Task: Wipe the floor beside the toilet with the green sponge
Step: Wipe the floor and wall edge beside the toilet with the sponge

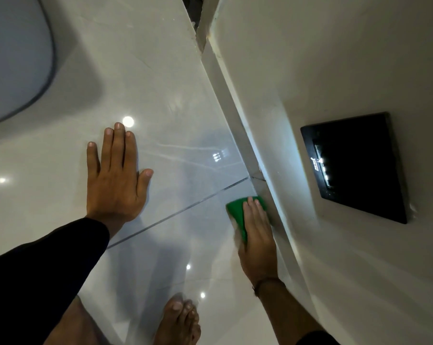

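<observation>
The green sponge [237,212] lies flat on the glossy white floor tiles [175,135], right against the base of the wall. My right hand [256,240] presses down on top of it, fingers covering most of its right side. My left hand [116,178] rests flat on the floor with fingers spread, holding nothing, to the left of the sponge. The white toilet [16,58] fills the upper left corner, its rounded edge a short way beyond my left hand.
A white wall [322,70] with a skirting strip [235,115] runs diagonally along the right. A black square panel [357,168] with small lights is set in the wall. A dark grout line [185,210] crosses between my hands. My bare foot [180,322] stands at the bottom.
</observation>
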